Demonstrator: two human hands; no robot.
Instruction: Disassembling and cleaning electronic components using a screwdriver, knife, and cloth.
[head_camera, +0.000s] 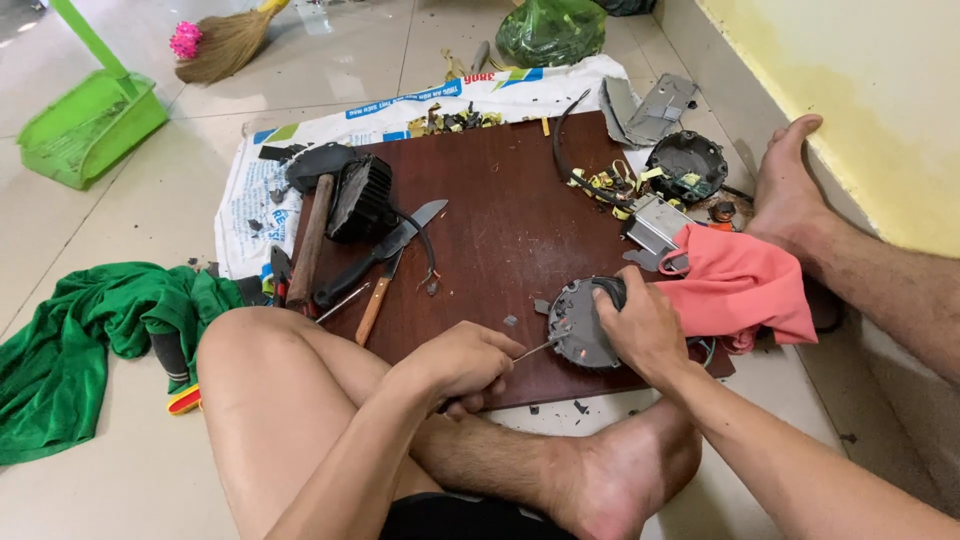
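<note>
- The left hand (462, 362) is gripping a thin screwdriver (532, 349), its grip clamped on the handle, the tip touching the round grey part (585, 322).
- The right hand (642, 325) is holding that round grey part on edge, its grip wrapped over the 3 o'clock side.
- The part is sitting at the 5 o'clock corner of the brown board (500, 230) on the floor.
- A pink cloth (735, 285) is lying just beside it at 3 o'clock.
- A knife (385, 250) and a hammer (312, 235) are lying at 9 o'clock on the board.
</note>
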